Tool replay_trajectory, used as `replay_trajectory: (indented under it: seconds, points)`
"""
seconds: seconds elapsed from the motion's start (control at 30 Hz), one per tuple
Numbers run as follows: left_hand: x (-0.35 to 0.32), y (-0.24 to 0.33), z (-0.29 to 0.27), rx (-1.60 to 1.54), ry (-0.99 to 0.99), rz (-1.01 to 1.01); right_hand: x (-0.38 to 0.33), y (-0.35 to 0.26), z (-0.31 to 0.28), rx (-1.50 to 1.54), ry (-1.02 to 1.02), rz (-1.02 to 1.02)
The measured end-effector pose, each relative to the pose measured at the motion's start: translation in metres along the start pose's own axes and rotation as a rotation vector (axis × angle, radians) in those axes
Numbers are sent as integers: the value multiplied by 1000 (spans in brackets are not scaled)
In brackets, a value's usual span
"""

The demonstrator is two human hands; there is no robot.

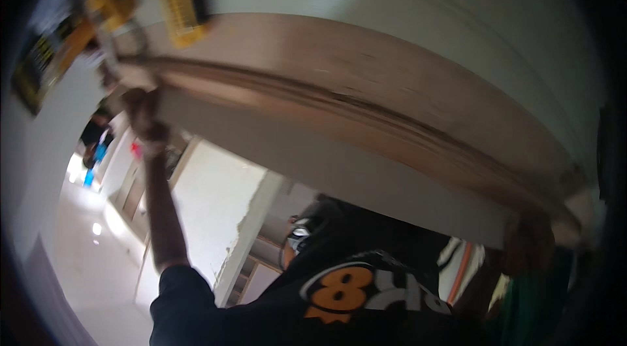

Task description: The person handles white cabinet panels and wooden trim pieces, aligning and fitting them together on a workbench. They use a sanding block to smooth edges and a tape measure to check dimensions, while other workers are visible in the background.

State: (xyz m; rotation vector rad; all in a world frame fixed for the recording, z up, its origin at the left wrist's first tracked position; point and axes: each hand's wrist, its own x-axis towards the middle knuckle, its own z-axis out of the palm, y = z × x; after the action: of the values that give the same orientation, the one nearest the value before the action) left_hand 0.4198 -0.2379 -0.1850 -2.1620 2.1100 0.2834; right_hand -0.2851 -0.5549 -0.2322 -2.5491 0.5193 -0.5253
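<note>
A long, straight board with a pale grey face and a tan wooden edge (339, 166) slants across the view, and the places here are told from it. At the board's left end, the left hand (145, 117) is closed around it. By its right end, the right hand (528, 241) lies against it – too dark and blurred to tell how far the fingers close. Along the board's upper side runs a broad pinkish-brown wooden panel (294, 45), and above its left part is a long yellow-and-black tool (177, 0). Below the board are the person's black T-shirt with an orange-and-grey print (274, 313) and – under its right end – green cloth (526, 303).
</note>
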Motion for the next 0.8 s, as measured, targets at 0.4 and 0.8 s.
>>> replay_trajectory:
  seconds: [0.4,0.8]
  points:
    - [-16,-36,-10,-69,-161,-43,24,-35,26,117,139,333]
    - [5,-7,-5,-102,-84,45,26,-48,20,-8,76,409]
